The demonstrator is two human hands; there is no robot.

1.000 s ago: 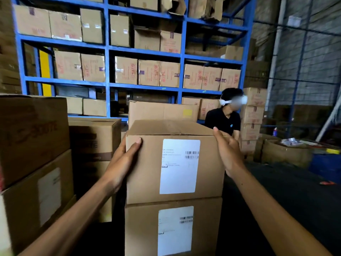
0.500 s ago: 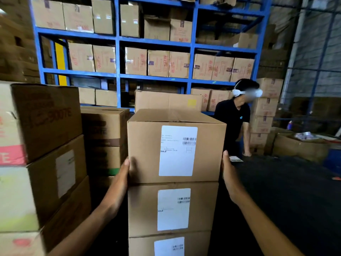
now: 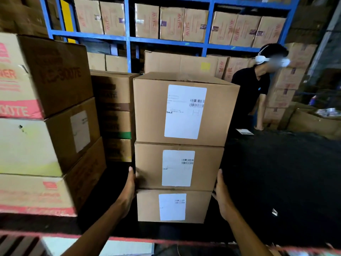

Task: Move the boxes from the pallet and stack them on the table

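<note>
At stack centre, the left hand [image 3: 129,189] and right hand [image 3: 222,193], both flat and open, press opposite sides of the middle brown cardboard box [image 3: 178,167], between two identical white-labelled boxes.

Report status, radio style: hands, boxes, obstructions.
Left hand and right hand open, flanking middle brown cardboard box. Three-box stack upright on black table. Nothing blocking.
</note>
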